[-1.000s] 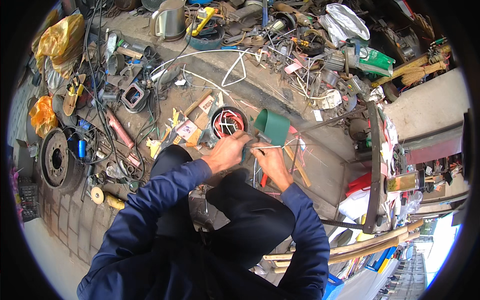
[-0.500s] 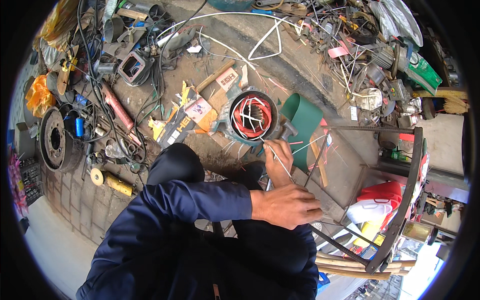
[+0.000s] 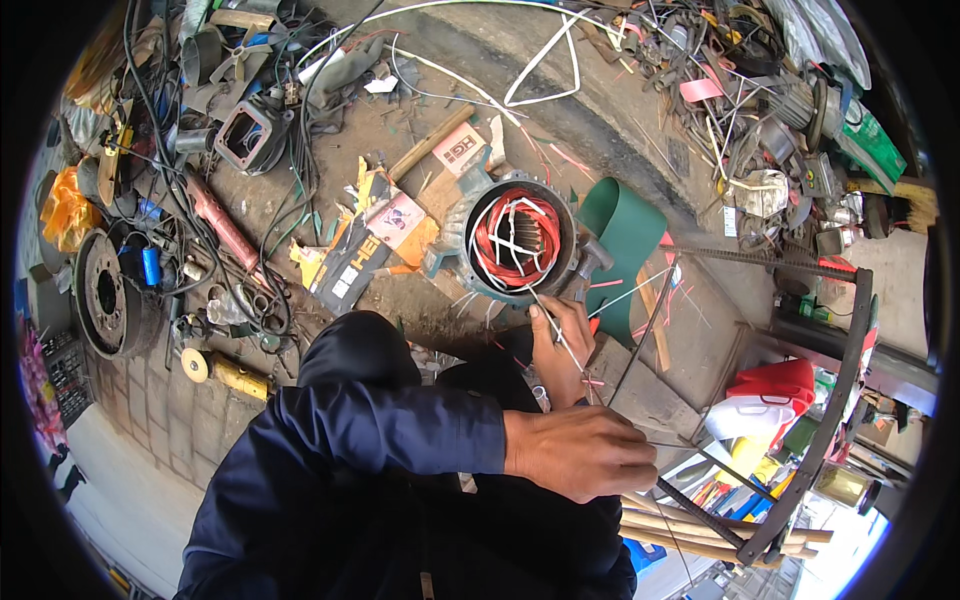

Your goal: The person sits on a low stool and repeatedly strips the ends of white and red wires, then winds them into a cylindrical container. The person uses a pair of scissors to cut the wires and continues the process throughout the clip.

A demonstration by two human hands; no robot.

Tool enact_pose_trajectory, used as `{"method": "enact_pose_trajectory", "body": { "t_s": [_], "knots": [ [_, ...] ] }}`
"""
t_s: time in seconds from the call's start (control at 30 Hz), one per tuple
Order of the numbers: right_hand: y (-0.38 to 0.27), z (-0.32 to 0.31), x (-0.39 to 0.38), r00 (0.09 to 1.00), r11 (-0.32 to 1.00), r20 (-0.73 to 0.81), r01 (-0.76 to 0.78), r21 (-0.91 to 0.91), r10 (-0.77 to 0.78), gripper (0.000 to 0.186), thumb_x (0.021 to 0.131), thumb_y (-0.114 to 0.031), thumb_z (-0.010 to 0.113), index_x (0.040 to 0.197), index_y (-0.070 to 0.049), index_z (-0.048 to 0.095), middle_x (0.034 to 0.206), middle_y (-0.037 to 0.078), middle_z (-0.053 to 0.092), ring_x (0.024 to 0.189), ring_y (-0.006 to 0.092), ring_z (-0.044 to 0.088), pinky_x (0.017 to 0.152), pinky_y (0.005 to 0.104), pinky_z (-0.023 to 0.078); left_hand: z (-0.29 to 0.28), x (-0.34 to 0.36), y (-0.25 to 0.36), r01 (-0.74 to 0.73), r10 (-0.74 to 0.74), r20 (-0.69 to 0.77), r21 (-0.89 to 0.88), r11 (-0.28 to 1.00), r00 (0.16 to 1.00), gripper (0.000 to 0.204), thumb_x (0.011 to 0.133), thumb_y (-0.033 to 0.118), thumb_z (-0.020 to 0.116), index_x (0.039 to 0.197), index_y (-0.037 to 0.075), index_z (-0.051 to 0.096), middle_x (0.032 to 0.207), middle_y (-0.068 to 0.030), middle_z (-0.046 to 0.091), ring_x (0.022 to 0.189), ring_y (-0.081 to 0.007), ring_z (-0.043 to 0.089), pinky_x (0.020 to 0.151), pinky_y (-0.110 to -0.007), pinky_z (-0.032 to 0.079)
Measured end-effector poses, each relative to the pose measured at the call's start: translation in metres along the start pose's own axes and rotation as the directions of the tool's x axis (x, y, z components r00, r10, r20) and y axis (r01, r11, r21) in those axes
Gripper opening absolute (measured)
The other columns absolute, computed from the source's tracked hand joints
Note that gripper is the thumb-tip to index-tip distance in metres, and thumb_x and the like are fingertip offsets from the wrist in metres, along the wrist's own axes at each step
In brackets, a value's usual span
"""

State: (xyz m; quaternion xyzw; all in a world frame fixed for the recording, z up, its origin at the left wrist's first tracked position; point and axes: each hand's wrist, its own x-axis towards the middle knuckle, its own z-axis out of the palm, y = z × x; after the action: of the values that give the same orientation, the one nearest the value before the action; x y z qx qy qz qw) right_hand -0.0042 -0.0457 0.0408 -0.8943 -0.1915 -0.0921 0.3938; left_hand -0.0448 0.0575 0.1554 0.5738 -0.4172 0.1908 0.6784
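Note:
In front of me an electric motor housing (image 3: 468, 283) stands with its round opening up. Inside it lies a ring of red windings (image 3: 487, 238), with white strips crossing over the core. From its near edge a thin white cord (image 3: 566, 346) runs toward me. My right hand (image 3: 562, 345) is closed at the cord, thumb and fingers close to the housing's near side. My left hand (image 3: 583, 455) reaches across my right forearm, its fingers curled shut around the line of the cord; their tips are hidden. A hammer head (image 3: 596, 258) rests against the housing's right side.
Green sheet (image 3: 625, 235) curls up right of the housing. A black metal frame (image 3: 815, 430) stands at the right. Torn cardboard (image 3: 362, 262), a yellow-handled grinder (image 3: 235, 375), black cables and a wheel drum (image 3: 100, 290) lie left. Scrap parts (image 3: 770, 140) pile up at far right.
My left hand has drawn back toward my body and slightly right. My right hand has shifted slightly away from the housing, still at the cord. The whole view has shifted a little.

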Motion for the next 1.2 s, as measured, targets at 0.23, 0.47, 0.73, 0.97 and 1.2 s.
{"method": "enact_pose_trajectory", "body": {
  "t_s": [0.23,0.47,0.73,0.97,1.2],
  "knots": [
    [0.011,0.009,0.004,1.0,0.999,0.031,0.003,-0.037,-0.002,0.017,0.092,-0.002,0.08,0.109,0.0,0.077,0.101,0.015,0.077,0.09,0.0298,0.074,0.083,0.0398,0.058,-0.008,0.002,0.005,0.071,-0.072,-0.004,-0.088,0.994,0.997,0.021,0.082,0.008,0.072,0.097,0.0,0.059,0.086,-0.0118,0.054,0.078,-0.0315,0.064,0.066,-0.044,0.054],
    [-0.015,-0.028,-0.019,0.642,0.545,0.366,-0.766,0.342,0.673,0.02,0.105,-0.016,0.072,0.116,-0.001,0.075,0.095,0.012,0.076,0.078,0.0147,0.064,0.07,0.0293,0.052,-0.03,0.0,0.007,0.114,-0.105,0.064,-0.16,0.981,0.992,0.021,0.086,0.01,0.073,0.1,-0.001,0.061,0.089,-0.013,0.056,0.081,-0.0337,0.064,0.07,-0.045,0.054],
    [-0.033,-0.061,-0.014,0.524,-0.596,0.788,-0.533,0.6,0.325,0.032,0.116,-0.033,0.052,0.116,-0.002,0.063,0.089,0.005,0.057,0.064,0.0095,0.044,0.053,0.023,0.041,-0.06,0.001,0.011,0.217,-0.206,0.071,-0.41,0.886,0.976,0.021,0.097,0.013,0.074,0.088,0.0,0.06,0.081,-0.0136,0.058,0.072,-0.034,0.061,0.065,-0.045,0.048],
    [-0.024,-0.053,0.009,0.613,-0.505,0.65,-0.426,0.751,0.45,0.025,0.114,-0.028,0.057,0.115,-0.005,0.066,0.087,-0.001,0.054,0.064,0.0063,0.044,0.051,0.0208,0.04,-0.127,-0.014,0.011,0.623,-0.534,0.326,-0.328,0.71,0.78,0.012,0.093,0.0,0.079,0.1,0.003,0.07,0.091,-0.0078,0.07,0.079,-0.0236,0.069,0.07,-0.034,0.054],
    [-0.017,-0.045,0.003,0.597,-0.538,0.649,-0.389,0.748,0.472,0.021,0.109,-0.026,0.066,0.115,-0.005,0.067,0.095,0.004,0.063,0.073,0.0126,0.054,0.064,0.0276,0.046,-0.168,-0.057,0.031,0.878,-0.872,0.103,-0.087,0.471,0.478,0.023,0.097,-0.002,0.078,0.118,0.0,0.069,0.096,-0.0052,0.071,0.084,-0.0131,0.071,0.072,-0.028,0.058]
  ]
}}
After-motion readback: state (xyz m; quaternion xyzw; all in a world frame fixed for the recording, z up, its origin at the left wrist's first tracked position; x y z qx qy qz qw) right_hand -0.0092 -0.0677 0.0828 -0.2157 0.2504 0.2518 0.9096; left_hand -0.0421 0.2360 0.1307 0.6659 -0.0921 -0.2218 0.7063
